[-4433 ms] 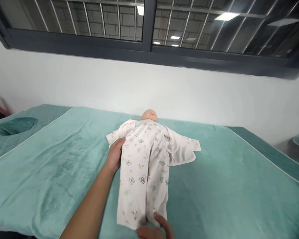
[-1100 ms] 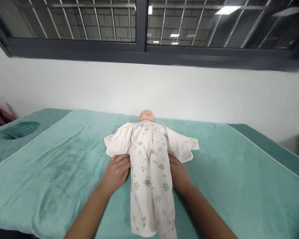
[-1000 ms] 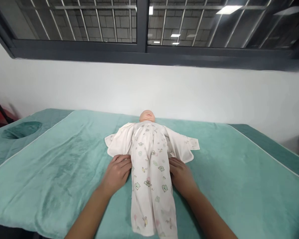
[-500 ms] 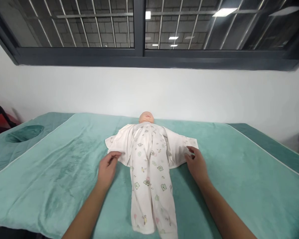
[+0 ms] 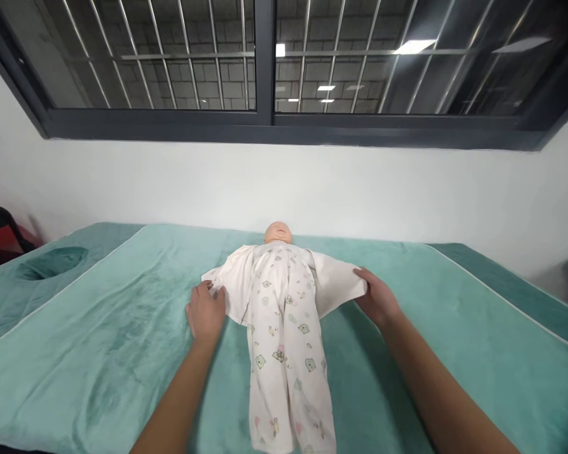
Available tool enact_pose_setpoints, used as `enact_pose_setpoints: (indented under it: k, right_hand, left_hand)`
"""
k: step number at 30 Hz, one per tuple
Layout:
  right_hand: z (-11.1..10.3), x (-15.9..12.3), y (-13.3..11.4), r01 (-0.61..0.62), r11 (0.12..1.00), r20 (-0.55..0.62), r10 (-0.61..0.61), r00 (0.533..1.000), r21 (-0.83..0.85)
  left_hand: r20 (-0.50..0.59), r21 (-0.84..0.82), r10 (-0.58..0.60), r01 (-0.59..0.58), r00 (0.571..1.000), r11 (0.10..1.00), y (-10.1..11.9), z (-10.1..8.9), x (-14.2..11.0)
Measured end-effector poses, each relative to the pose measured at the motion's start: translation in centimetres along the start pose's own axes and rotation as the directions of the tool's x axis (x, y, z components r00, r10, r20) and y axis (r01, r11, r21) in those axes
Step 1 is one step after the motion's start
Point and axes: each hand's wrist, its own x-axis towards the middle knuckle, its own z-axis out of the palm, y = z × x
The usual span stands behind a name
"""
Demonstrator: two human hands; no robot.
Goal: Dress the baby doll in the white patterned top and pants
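A baby doll (image 5: 278,232) lies on its back with its head toward the wall. White baby trousers (image 5: 284,353) with small green and pink prints lie over its front, legs stretched toward me. Beneath them a white baby shirt (image 5: 336,280) spreads out to both sides. My right hand (image 5: 377,296) grips the end of the right-side sleeve, thumb and fingers closed on the cloth. At the cuff of the left-side sleeve, my left hand (image 5: 208,309) has curled fingers on the edge and its thumb against the fabric. The doll's arms and body are hidden.
The doll rests on a padded bed with a teal plush cover (image 5: 123,353). A round hole (image 5: 52,263) opens at its left end. Behind are a white wall (image 5: 284,183) and a barred window (image 5: 265,126). A red and black object (image 5: 2,233) stands far left.
My right hand has taken hold of the right-side sleeve end and folded its printed cuff out of sight. My left hand has shifted outward to the left cuff. The view has tilted up slightly.
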Motion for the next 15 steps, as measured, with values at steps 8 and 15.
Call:
enact_pose_setpoints:
  k: [8, 15]
  right_hand:
    - [9.3, -0.2, -5.3, 0.252, 0.967, 0.589, -0.218, 0.778, 0.026]
    - [8.2, 1.0, -0.3, 0.190, 0.874, 0.072, -0.247, 0.966, 0.447]
  left_hand:
    - [0.052, 0.020, -0.014, 0.013, 0.999, 1.000, 0.1, -0.2, -0.1]
    - [0.007, -0.067, -0.031, 0.031, 1.000, 0.997, -0.4, 0.0, -0.2]
